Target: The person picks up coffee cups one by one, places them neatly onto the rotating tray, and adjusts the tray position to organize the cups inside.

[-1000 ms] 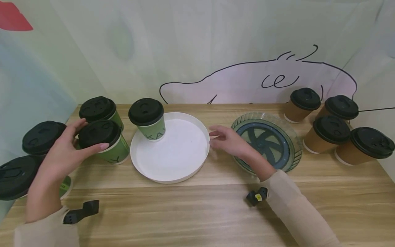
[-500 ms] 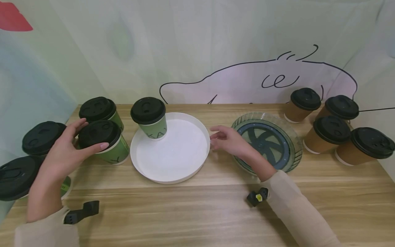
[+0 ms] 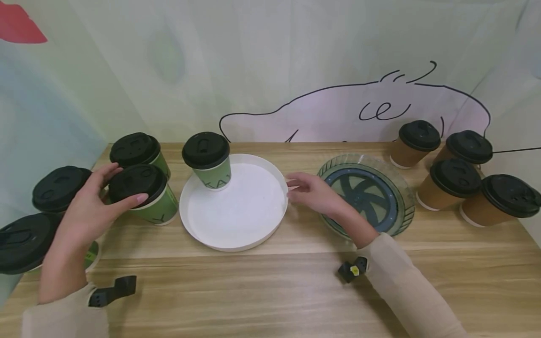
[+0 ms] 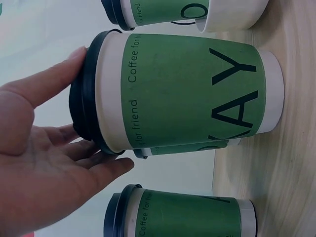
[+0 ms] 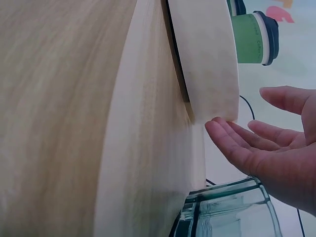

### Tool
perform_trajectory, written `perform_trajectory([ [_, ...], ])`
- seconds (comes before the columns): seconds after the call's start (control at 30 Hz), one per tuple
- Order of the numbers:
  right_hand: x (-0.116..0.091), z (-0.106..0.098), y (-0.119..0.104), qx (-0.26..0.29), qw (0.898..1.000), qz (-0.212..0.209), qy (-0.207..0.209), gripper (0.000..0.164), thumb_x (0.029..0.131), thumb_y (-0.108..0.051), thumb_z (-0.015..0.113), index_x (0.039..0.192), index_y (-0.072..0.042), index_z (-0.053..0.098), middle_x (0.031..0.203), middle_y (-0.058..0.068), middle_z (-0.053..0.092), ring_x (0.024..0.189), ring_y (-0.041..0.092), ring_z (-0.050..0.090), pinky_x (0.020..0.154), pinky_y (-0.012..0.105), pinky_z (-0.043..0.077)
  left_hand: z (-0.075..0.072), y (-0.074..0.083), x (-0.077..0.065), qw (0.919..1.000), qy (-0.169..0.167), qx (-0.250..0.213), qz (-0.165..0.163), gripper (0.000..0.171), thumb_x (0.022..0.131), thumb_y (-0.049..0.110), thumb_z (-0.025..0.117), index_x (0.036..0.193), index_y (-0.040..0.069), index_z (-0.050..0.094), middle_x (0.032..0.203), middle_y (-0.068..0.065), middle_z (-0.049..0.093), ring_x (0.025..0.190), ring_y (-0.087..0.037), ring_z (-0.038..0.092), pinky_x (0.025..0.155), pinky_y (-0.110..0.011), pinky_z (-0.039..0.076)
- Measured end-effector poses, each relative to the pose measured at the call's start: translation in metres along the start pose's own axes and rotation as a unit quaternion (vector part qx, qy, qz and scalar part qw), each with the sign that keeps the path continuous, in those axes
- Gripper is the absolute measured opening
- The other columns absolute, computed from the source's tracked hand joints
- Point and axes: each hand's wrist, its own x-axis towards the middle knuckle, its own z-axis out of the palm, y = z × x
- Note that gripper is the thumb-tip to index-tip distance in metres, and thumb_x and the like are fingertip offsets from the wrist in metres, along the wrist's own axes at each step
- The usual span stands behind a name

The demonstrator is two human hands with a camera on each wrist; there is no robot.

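At the left of the worktop (image 3: 236,295), four green paper cups (image 3: 25,244) stand off the white round tray (image 3: 245,211), while one lettered green cup (image 3: 213,176) is on it, just inside its back-left rim; by my reading, your work is at an early stage. Two of the four are by the worktop's left edge, and another is toward its back-left corner. Your left hand (image 3: 86,209) has the fourth, the front green cup (image 3: 158,207), thumb and fingers spread around its black lid (image 3: 133,180) in what looks like a light hold. That cup is upright, long axis vertical, lid up, its base seemingly on the worktop. Further right, your right hand (image 3: 313,191) grasps nothing: fingers loosely bent, thumb apart, fingertips at the tray's right rim. Then come a ribbed glass dish (image 3: 405,221) and, near the worktop's back-right corner, four brown paper cups (image 3: 439,193)
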Motion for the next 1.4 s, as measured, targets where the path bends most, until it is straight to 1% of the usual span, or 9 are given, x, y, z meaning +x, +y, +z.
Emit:
perform_trajectory([
  [0.13, -0.001, -0.001, -0.001, 0.008, 1.0, 0.018, 0.008, 0.045, 0.089, -0.003, 0.056, 0.132, 0.004, 0.042, 0.116, 0.024, 0.056, 0.096, 0.029, 0.061, 0.083, 0.037, 0.05, 0.003, -0.009, 0.004, 0.9998, 0.012, 0.009, -0.013, 0.09, 0.082, 0.045, 0.064, 0.148, 0.018, 0.009, 0.149, -0.016, 0.017, 0.132, -0.038, 0.02, 0.102, -0.057, 0.022],
  [0.33, -0.001, -0.001, -0.001, 0.013, 1.0, 0.018, 0.005, 0.046, 0.089, -0.004, 0.056, 0.132, 0.004, 0.042, 0.118, 0.023, 0.055, 0.098, 0.03, 0.06, 0.084, 0.037, 0.049, -0.002, 0.016, -0.006, 1.0, 0.001, -0.006, -0.001, 0.089, 0.085, 0.036, 0.063, 0.146, 0.003, 0.008, 0.144, -0.029, 0.017, 0.126, -0.051, 0.02, 0.096, -0.065, 0.021],
  [0.47, 0.001, -0.001, 0.0, 0.0, 1.0, 0.006, -0.005, 0.049, 0.088, -0.006, 0.059, 0.134, 0.002, 0.041, 0.127, 0.019, 0.051, 0.108, 0.027, 0.055, 0.087, 0.035, 0.047, -0.003, 0.027, -0.009, 0.9999, 0.008, -0.005, -0.009, 0.09, 0.085, 0.034, 0.063, 0.146, 0.001, 0.005, 0.142, -0.031, 0.021, 0.122, -0.049, 0.025, 0.093, -0.064, 0.023],
  [0.67, 0.003, -0.001, 0.001, -0.004, 1.0, 0.009, -0.008, 0.051, 0.088, -0.006, 0.059, 0.135, -0.001, 0.04, 0.126, 0.019, 0.051, 0.107, 0.026, 0.056, 0.085, 0.034, 0.048, -0.002, 0.028, -0.01, 0.9998, 0.02, 0.001, -0.008, 0.09, 0.084, 0.034, 0.065, 0.145, 0.0, 0.008, 0.14, -0.03, 0.025, 0.107, -0.044, 0.032, 0.082, -0.058, 0.028],
  [0.87, 0.002, -0.002, 0.001, 0.02, 1.0, 0.012, -0.005, 0.049, 0.088, -0.002, 0.057, 0.134, 0.002, 0.04, 0.117, 0.023, 0.054, 0.095, 0.03, 0.06, 0.081, 0.035, 0.05, -0.003, 0.029, -0.011, 0.9997, 0.022, -0.003, -0.008, 0.09, 0.083, 0.033, 0.066, 0.145, 0.002, 0.009, 0.142, -0.028, 0.024, 0.109, -0.047, 0.035, 0.081, -0.058, 0.031],
  [0.97, 0.002, -0.002, 0.001, 0.019, 1.0, 0.007, -0.008, 0.05, 0.088, -0.002, 0.058, 0.134, 0.002, 0.04, 0.12, 0.023, 0.053, 0.099, 0.03, 0.059, 0.083, 0.036, 0.05, -0.003, 0.03, -0.012, 0.9996, 0.028, 0.001, -0.01, 0.09, 0.083, 0.033, 0.067, 0.145, 0.001, 0.011, 0.142, -0.028, 0.025, 0.109, -0.046, 0.036, 0.081, -0.057, 0.031],
  [1.07, 0.002, -0.002, 0.001, 0.008, 1.0, 0.009, -0.011, 0.051, 0.088, -0.005, 0.059, 0.135, 0.0, 0.04, 0.126, 0.019, 0.051, 0.107, 0.027, 0.056, 0.086, 0.034, 0.048, -0.003, 0.026, -0.011, 0.9992, 0.038, 0.002, -0.014, 0.089, 0.082, 0.034, 0.067, 0.146, 0.002, 0.012, 0.143, -0.026, 0.026, 0.11, -0.044, 0.036, 0.08, -0.054, 0.032],
  [1.3, 0.001, -0.001, -0.001, -0.008, 1.0, 0.016, -0.012, 0.053, 0.088, -0.007, 0.06, 0.136, -0.002, 0.04, 0.126, 0.017, 0.051, 0.109, 0.025, 0.055, 0.087, 0.034, 0.047, 0.0, -0.005, -0.001, 0.9973, 0.063, 0.02, -0.032, 0.092, 0.079, 0.045, 0.067, 0.147, 0.018, 0.012, 0.147, -0.01, 0.025, 0.132, -0.029, 0.025, 0.104, -0.043, 0.027],
  [1.4, 0.001, -0.001, -0.001, -0.003, 1.0, 0.02, -0.006, 0.053, 0.087, -0.006, 0.06, 0.136, -0.002, 0.04, 0.121, 0.018, 0.054, 0.104, 0.025, 0.057, 0.084, 0.034, 0.049, -0.003, -0.005, 0.0, 0.9981, 0.056, 0.004, -0.025, 0.093, 0.079, 0.044, 0.067, 0.148, 0.017, 0.01, 0.148, -0.01, 0.023, 0.135, -0.029, 0.019, 0.105, -0.05, 0.022],
])
